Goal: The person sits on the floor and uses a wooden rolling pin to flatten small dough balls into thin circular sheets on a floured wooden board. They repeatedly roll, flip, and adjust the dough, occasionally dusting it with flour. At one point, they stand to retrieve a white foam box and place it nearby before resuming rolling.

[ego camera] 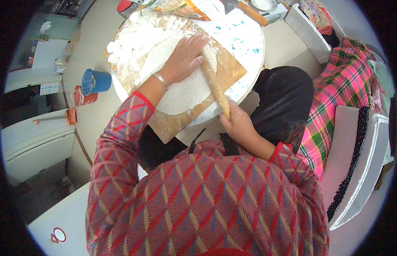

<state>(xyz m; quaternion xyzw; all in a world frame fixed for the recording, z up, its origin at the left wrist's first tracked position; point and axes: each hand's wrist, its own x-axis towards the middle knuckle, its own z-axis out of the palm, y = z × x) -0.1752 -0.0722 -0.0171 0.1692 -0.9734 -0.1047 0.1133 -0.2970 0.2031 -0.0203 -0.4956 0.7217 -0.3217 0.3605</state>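
A wooden rolling pin (pixel 216 88) slants across a large, thin sheet of dough (pixel 182 99). My right hand (pixel 238 123) is closed around its near end, just off the edge of the round table. Over the pin's far part and the dough lies my left hand (pixel 187 56), fingers extended; it hides that end of the pin, and its grip underneath is not visible. Beneath the dough is a flour-dusted wooden board (pixel 173 124), one corner overhanging the table towards me. White dough pieces (pixel 134 41) are heaped at the board's far left.
The round white table (pixel 261 48) also holds a printed bag (pixel 182 8) and a wooden-handled tool (pixel 253 14) at the back. Blue (pixel 101 81) and red (pixel 85 96) buckets stand left on the floor. Plaid cloth (pixel 332 86) lies at right, beside my knee.
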